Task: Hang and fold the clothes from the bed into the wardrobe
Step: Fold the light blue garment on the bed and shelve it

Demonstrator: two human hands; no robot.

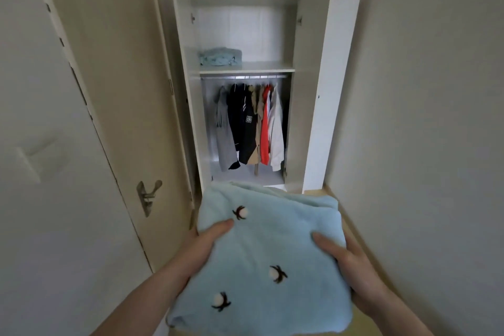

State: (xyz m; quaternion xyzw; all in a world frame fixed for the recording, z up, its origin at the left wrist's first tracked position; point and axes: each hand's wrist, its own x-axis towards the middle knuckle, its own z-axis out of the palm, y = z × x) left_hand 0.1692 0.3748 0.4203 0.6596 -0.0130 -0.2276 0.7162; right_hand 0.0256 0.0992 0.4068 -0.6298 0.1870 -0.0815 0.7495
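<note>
Pale-blue fleece, a folded garment (261, 248), is held flat between left hand (210, 240) and right hand (346, 256), thumbs pressed on top, short of the open wardrobe (313, 84). Its loose layers could slide open when lifted to the shelf (267, 66); the folded pile (220, 57) there might be knocked.

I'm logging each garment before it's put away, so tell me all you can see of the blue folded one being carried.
The light blue folded garment looks like soft fleece, dotted with small white tufts edged in dark strokes. It lies roughly flat in several layers, held in front of the open wardrobe. The left hand and the right hand grip its sides, thumbs on top.
</note>
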